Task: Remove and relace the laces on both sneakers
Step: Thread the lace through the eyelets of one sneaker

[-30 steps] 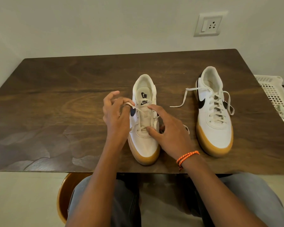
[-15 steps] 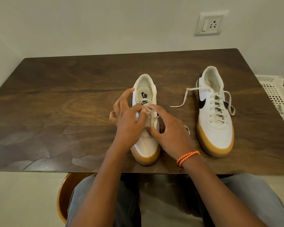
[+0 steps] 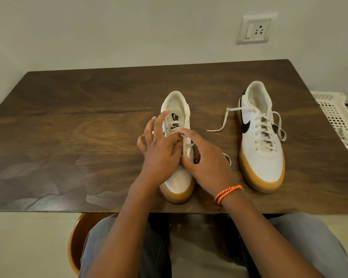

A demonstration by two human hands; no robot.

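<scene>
Two white sneakers with gum soles stand on the dark wooden table [image 3: 68,121], toes toward me. Both my hands are on the middle sneaker [image 3: 178,177]. My left hand [image 3: 159,151] covers its left side and pinches its white lace at the eyelets, index and middle fingers raised. On the sneaker's right side, my right hand [image 3: 207,161] holds the eyelet flap between thumb and forefinger. A bit of that lace [image 3: 227,157] shows past my right hand. The right sneaker [image 3: 263,149] is fully laced, its loose lace ends [image 3: 221,125] lying on the table.
A white plastic basket [image 3: 337,117] sits beside the table's right edge. A wall socket [image 3: 254,29] is on the wall behind. A round wooden stool [image 3: 74,241] and my grey trouser legs show below the table's front edge.
My left hand moved from the sneaker's left side, where it pulled the lace out, rightward over the eyelets next to my right hand. The right hand and both sneakers stayed put.
</scene>
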